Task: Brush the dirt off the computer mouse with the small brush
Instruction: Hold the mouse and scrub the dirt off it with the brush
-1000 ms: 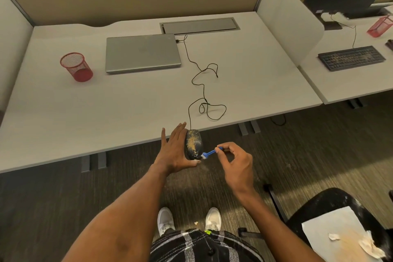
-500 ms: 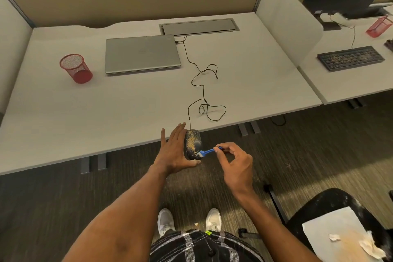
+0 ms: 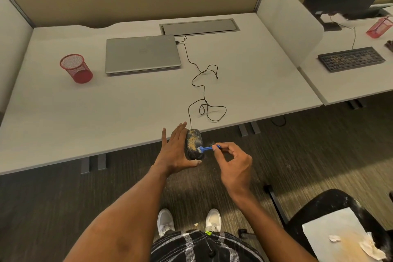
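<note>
A black computer mouse (image 3: 194,144), speckled with tan dirt on its top, is held off the desk's front edge over the floor. My left hand (image 3: 175,151) cups it from the left and below, thumb under its near end. My right hand (image 3: 232,162) pinches the handle of a small blue brush (image 3: 207,148), whose bristles touch the mouse's right side. The mouse's black cable (image 3: 204,91) runs in loops across the desk to the laptop.
On the white desk (image 3: 127,112) lie a shut grey laptop (image 3: 143,54) and a red mesh cup (image 3: 76,68). A black keyboard (image 3: 350,59) sits on the neighbouring desk. A black chair (image 3: 319,208) at lower right carries paper (image 3: 336,232) with dirt and tissue scraps.
The brush has moved slightly up along the mouse's right side. My left hand and the mouse have stayed almost still.
</note>
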Motion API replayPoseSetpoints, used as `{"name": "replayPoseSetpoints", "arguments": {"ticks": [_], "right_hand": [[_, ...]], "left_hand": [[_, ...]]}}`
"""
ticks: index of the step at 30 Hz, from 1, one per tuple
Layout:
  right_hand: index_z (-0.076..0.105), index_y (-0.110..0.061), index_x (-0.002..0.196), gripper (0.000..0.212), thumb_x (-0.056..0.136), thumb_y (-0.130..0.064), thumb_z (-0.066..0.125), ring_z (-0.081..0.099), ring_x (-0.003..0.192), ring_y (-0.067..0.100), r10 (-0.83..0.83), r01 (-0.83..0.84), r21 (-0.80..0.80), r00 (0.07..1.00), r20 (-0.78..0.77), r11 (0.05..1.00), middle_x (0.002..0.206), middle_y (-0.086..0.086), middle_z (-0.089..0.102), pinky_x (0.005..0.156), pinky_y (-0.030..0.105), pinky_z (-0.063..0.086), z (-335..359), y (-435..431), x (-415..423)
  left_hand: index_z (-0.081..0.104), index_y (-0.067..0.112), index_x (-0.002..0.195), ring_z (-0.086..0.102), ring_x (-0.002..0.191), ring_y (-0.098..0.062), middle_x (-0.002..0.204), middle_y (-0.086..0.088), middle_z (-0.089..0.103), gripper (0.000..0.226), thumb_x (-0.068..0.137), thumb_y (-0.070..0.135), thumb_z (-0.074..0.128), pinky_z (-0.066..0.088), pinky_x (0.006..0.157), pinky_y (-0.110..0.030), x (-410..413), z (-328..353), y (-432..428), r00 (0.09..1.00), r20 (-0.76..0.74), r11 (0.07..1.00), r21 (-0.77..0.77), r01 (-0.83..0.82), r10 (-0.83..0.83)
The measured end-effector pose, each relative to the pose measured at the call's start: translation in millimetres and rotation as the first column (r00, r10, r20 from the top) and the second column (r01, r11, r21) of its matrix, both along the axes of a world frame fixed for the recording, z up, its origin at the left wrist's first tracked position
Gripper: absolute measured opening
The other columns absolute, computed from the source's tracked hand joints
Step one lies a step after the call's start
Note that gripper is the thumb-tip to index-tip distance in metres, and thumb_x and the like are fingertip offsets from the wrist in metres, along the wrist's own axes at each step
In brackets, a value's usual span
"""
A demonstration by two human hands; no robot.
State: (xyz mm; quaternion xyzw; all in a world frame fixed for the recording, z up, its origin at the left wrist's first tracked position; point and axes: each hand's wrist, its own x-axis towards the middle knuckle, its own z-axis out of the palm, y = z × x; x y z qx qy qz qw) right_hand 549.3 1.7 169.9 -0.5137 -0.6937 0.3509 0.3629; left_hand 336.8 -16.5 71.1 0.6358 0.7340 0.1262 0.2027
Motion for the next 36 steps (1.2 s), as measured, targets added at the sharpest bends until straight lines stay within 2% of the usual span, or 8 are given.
{"name": "replayPoseSetpoints", "arguments": {"ticks": [4,12,18,21,26,30,34,36], "right_hand": [[0.076,-0.018,0.101,0.01,0.091,-0.013,0.077,0.069,0.086,-0.009,0.046,-0.047,-0.054,0.999,-0.013,0.997,0.086,-0.021,0.07,0.067,0.007,0.053,1,-3,-10],[0.075,-0.017,0.103,0.012,0.092,-0.013,0.075,0.068,0.089,-0.007,-0.083,0.083,0.02,0.997,-0.004,0.996,0.088,-0.018,0.07,0.072,0.009,0.055,3,9,-8],[0.075,-0.016,0.1,0.007,0.093,-0.016,0.075,0.068,0.086,-0.011,-0.015,0.014,-0.061,1.0,-0.016,0.998,0.086,-0.019,0.07,0.064,0.007,0.053,6,9,-16],[0.076,-0.015,0.101,0.007,0.093,-0.016,0.075,0.068,0.085,-0.011,-0.032,0.031,-0.075,0.999,-0.01,0.997,0.085,-0.019,0.069,0.064,0.006,0.053,4,12,-19],[0.076,-0.017,0.102,0.008,0.095,-0.018,0.073,0.07,0.081,-0.003,-0.111,0.111,-0.019,0.994,0.009,0.994,0.087,-0.014,0.072,0.07,0.016,0.059,5,22,-14],[0.075,-0.018,0.104,0.01,0.095,-0.02,0.072,0.07,0.083,0.001,-0.088,0.086,0.036,0.995,0.054,0.996,0.09,-0.011,0.074,0.07,0.019,0.059,6,22,-13],[0.074,-0.019,0.103,0.008,0.096,-0.021,0.072,0.069,0.082,-0.004,-0.096,0.097,-0.034,0.995,0.027,0.995,0.088,-0.015,0.071,0.069,0.015,0.058,5,20,-16],[0.075,-0.018,0.103,0.008,0.095,-0.02,0.073,0.069,0.081,-0.004,-0.135,0.135,-0.052,0.991,0.004,0.989,0.086,-0.017,0.07,0.07,0.019,0.06,3,21,-16]], "left_hand": [[0.012,0.016,0.164,-0.006,0.161,-0.018,0.176,-0.002,-0.001,0.135,0.066,0.099,0.054,-0.02,0.122,-0.062,2,-1,1,1.0,0.002,1.0,0.003,0.004,-0.004],[0.009,0.016,0.164,-0.007,0.161,-0.017,0.175,-0.001,-0.002,0.134,0.067,0.095,0.058,-0.019,0.123,-0.061,3,2,1,1.0,-0.004,1.0,-0.013,-0.004,0.004],[0.007,0.016,0.165,-0.008,0.161,-0.017,0.175,0.0,-0.003,0.136,0.066,0.096,0.055,-0.019,0.123,-0.061,4,2,1,1.0,0.005,1.0,-0.016,-0.003,0.003],[0.007,0.016,0.165,-0.007,0.161,-0.017,0.175,-0.001,-0.002,0.136,0.066,0.097,0.055,-0.018,0.123,-0.061,5,3,1,1.0,0.013,1.0,-0.009,-0.003,0.003],[0.009,0.016,0.164,-0.006,0.161,-0.016,0.175,0.0,0.0,0.137,0.064,0.098,0.053,-0.02,0.123,-0.06,4,4,0,1.0,0.02,1.0,0.005,-0.005,0.005],[0.009,0.017,0.164,-0.006,0.161,-0.017,0.175,0.0,-0.001,0.138,0.063,0.099,0.052,-0.019,0.123,-0.06,3,4,1,1.0,0.011,1.0,0.003,-0.001,0.001],[0.006,0.017,0.165,-0.008,0.161,-0.016,0.175,0.0,-0.003,0.138,0.064,0.098,0.055,-0.019,0.123,-0.06,4,3,1,1.0,0.013,1.0,-0.017,-0.001,0.001],[0.006,0.017,0.165,-0.008,0.161,-0.016,0.175,0.0,-0.003,0.138,0.064,0.098,0.055,-0.019,0.123,-0.06,4,4,1,1.0,0.011,1.0,-0.02,0.003,-0.003]]}}
